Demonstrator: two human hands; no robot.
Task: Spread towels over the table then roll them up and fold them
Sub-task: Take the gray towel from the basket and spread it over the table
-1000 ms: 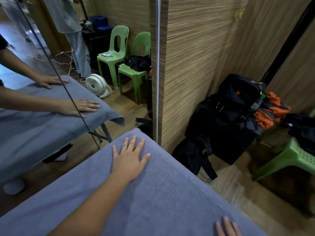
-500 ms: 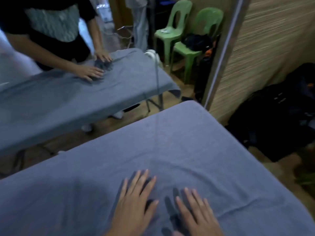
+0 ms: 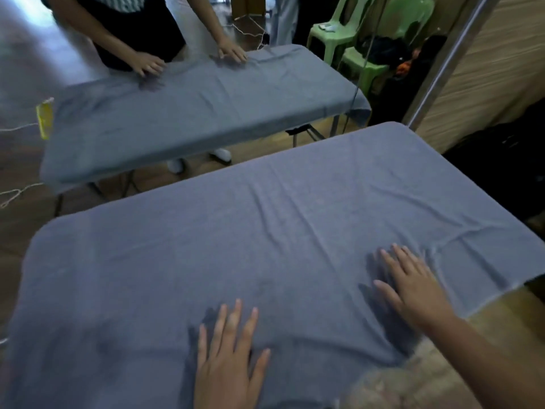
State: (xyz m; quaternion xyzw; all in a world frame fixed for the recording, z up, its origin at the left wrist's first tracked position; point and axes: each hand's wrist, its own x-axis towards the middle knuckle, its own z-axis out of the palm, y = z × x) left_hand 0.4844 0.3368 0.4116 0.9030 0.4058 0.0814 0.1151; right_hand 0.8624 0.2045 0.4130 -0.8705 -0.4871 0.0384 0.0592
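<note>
A large grey-blue towel lies spread over the table in front of me, with creases across its middle and right side. My left hand lies flat on the towel near the front edge, fingers straight and spread. My right hand presses flat on the towel to the right, close to its lower right corner, where the towel edge hangs off and bare table shows beside it.
A wall mirror just behind the table reflects the towel-covered table and a person's two hands. Green plastic chairs show in the mirror at upper right. Dark bags sit on the floor right of the table.
My view has swung left and down onto the table. My hands, close together half a second ago, have slid apart, the right hand going out toward the towel's right corner.
</note>
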